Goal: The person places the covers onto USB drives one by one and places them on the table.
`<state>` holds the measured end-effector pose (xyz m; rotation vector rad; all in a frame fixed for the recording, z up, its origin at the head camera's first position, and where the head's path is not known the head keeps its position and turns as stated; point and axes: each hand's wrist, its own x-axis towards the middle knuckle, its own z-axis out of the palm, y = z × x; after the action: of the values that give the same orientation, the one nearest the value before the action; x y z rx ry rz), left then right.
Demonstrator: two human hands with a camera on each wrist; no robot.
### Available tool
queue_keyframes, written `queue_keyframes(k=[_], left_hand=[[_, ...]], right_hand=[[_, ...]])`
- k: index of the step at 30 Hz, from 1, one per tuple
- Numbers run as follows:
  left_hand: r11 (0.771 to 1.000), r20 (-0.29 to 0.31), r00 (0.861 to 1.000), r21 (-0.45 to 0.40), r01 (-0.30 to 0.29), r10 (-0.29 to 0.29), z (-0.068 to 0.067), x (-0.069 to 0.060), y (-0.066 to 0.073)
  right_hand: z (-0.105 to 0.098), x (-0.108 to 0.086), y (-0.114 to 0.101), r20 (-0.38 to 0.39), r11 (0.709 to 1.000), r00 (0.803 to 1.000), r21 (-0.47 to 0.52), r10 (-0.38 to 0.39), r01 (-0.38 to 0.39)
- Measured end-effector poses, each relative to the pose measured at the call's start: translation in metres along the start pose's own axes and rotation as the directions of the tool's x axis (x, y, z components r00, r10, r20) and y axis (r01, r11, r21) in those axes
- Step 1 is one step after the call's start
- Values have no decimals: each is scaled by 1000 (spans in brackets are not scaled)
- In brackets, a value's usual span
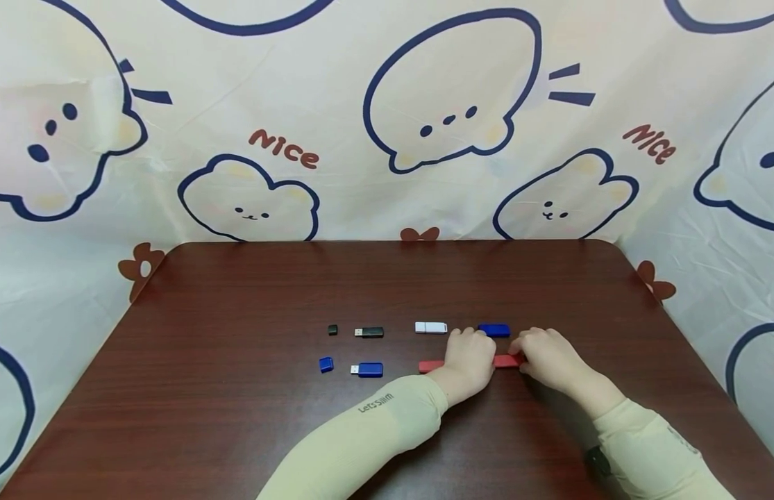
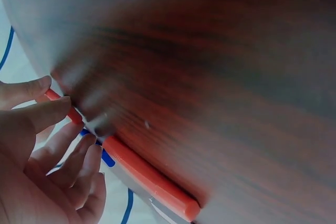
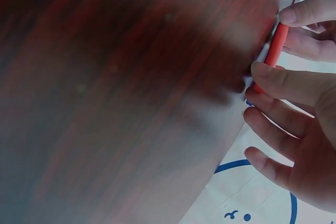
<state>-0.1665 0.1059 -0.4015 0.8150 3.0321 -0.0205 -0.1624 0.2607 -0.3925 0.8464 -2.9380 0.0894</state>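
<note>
Two red pieces lie end to end in the head view. My left hand point(image 1: 470, 361) covers the space between the left piece point(image 1: 431, 366) and the right piece point(image 1: 507, 361). Thumb and fingers of the left hand point(image 2: 47, 156) pinch one end of the right piece point(image 2: 75, 115); the longer red piece point(image 2: 149, 177) rests beyond its fingertips, not held. At the other end of the right piece point(image 3: 276, 48), my right hand point(image 3: 299, 124), also seen from above as the right hand point(image 1: 552, 357), pinches with thumb and index finger, its other fingers loosely bent.
Behind the hands lie a white USB stick point(image 1: 430, 327) and a blue one point(image 1: 494, 330). To the left are a black USB stick point(image 1: 369, 332), a blue USB stick point(image 1: 368, 370), a black cap point(image 1: 333, 330) and a blue cap point(image 1: 326, 364) on the brown table point(image 1: 237, 417).
</note>
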Motion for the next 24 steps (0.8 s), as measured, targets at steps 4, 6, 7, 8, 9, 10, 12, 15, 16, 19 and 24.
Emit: queue_keyframes(k=[4, 6, 7, 8, 9, 10, 12, 15, 16, 19, 24], left_hand=[[1000, 1, 1000, -23, 7, -7, 1, 1, -1], [999, 5, 1000, -39, 12, -12, 1, 1, -1], [999, 7, 1000, -49, 15, -14, 2, 2, -2], [998, 9, 1000, -57, 17, -16, 2, 2, -2], [998, 10, 1000, -64, 19, -19, 3, 2, -2], [997, 10, 1000, -68, 20, -19, 3, 2, -2], [997, 9, 1000, -74, 18, -17, 3, 2, -3], [997, 1, 1000, -73, 13, -13, 4, 2, -4], [997, -2, 1000, -71, 12, -12, 4, 2, -4], [998, -8, 1000, -67, 10, -11, 4, 2, -4], [998, -11, 1000, -64, 7, -8, 4, 1, -4]], right_hand=[[-1, 0, 0, -7, 1000, 1000, -7, -10, 10], [-1, 0, -1, -7, 1000, 1000, -12, -9, 9], [-1, 0, -1, -6, 1000, 1000, -14, -7, 7], [-1, 0, -1, -4, 1000, 1000, -16, -4, 4], [-1, 0, -2, -3, 1000, 1000, -17, -1, 1], [-1, 0, -2, -2, 1000, 1000, -19, 3, -3], [-2, 0, -3, 2, 1000, 1000, -22, 11, -11], [-2, -1, -4, 2, 999, 1000, -32, 17, -17], [-2, -1, -4, 2, 999, 1000, -36, 18, -18], [-2, -1, -4, 2, 999, 1000, -47, 17, -17], [-3, -2, -4, 14, 999, 1000, -45, 21, -20]])
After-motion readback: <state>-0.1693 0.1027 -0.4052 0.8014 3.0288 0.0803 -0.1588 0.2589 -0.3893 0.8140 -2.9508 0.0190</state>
